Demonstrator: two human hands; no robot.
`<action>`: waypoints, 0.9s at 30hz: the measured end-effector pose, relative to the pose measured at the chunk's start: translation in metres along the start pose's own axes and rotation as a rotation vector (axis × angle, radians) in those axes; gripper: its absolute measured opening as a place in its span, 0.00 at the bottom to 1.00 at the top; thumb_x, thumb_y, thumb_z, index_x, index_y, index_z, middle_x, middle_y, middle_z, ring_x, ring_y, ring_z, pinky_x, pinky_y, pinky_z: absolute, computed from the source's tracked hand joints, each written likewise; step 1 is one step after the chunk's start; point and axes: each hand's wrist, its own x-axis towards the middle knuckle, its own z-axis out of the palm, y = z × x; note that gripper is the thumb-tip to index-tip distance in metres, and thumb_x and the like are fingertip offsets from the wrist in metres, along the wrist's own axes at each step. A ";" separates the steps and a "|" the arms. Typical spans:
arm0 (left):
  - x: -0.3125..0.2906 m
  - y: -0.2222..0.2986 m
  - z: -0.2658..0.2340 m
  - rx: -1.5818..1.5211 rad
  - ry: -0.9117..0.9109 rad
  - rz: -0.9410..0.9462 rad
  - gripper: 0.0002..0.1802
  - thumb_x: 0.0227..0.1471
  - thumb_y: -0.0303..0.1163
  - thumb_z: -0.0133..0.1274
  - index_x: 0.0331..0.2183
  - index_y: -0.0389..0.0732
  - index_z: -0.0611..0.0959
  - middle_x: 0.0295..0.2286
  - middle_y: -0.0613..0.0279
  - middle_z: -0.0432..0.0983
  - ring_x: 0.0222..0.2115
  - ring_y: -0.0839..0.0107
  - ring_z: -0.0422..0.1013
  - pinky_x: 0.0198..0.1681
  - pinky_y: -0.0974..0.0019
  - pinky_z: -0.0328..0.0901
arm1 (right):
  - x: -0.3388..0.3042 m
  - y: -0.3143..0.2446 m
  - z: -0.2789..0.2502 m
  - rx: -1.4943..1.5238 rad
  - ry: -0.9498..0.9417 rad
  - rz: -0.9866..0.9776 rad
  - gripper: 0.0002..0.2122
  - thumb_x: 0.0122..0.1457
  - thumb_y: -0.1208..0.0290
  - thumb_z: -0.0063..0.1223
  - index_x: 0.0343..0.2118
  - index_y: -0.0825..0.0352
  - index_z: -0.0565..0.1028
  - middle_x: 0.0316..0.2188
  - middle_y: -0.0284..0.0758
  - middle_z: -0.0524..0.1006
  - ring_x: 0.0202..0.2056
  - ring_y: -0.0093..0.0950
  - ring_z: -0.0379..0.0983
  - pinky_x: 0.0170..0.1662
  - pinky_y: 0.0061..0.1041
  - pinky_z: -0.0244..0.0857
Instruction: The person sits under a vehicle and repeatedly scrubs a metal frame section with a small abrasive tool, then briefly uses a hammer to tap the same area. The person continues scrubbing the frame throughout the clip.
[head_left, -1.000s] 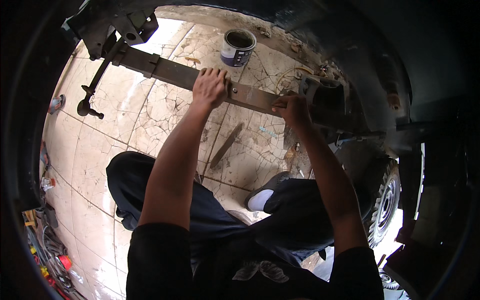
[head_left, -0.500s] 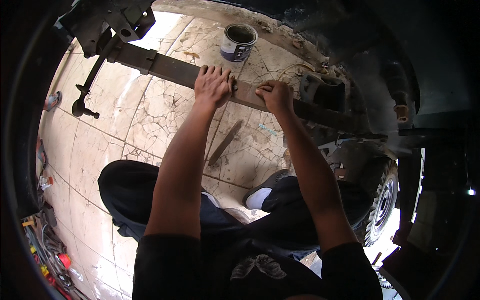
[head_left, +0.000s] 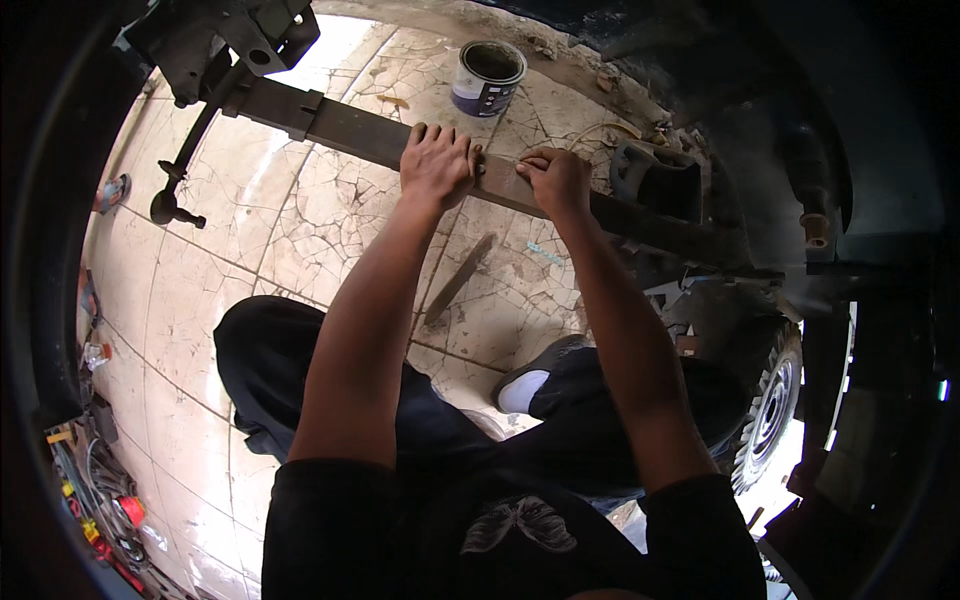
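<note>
My L hand is curled over the metal bar, gripping; R hand pinched nr bar's surface, can't tell on what. Paint can beyond bar.

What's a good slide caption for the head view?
Left hand on a long metal bar, right hand farther along it, open can beyond on cracked tiles.

we look steeply down from the person's head through the left wide fisheye camera, with the black short-sleeved shirt nearest us, the long dark brown metal bar farther ahead, and the cracked cream tiled floor below.
</note>
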 end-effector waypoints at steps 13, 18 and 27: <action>0.001 0.002 0.003 0.002 0.023 -0.020 0.18 0.68 0.45 0.47 0.36 0.45 0.85 0.36 0.56 0.80 0.44 0.58 0.74 0.57 0.54 0.61 | -0.019 0.010 -0.009 -0.043 0.021 -0.064 0.10 0.53 0.63 0.73 0.33 0.63 0.88 0.30 0.38 0.87 0.34 0.35 0.86 0.42 0.31 0.77; -0.001 -0.004 0.000 -0.016 0.033 -0.006 0.17 0.67 0.44 0.48 0.35 0.45 0.85 0.36 0.56 0.80 0.44 0.58 0.74 0.57 0.54 0.61 | -0.023 -0.006 -0.007 -0.092 0.032 -0.041 0.08 0.54 0.67 0.72 0.32 0.64 0.87 0.29 0.38 0.87 0.34 0.34 0.86 0.41 0.29 0.77; -0.003 0.000 0.005 0.003 0.056 -0.046 0.16 0.66 0.43 0.49 0.34 0.45 0.86 0.36 0.57 0.81 0.45 0.59 0.75 0.58 0.55 0.61 | -0.026 0.007 -0.016 -0.157 0.003 0.004 0.10 0.53 0.64 0.73 0.33 0.64 0.86 0.30 0.40 0.86 0.34 0.38 0.86 0.42 0.34 0.77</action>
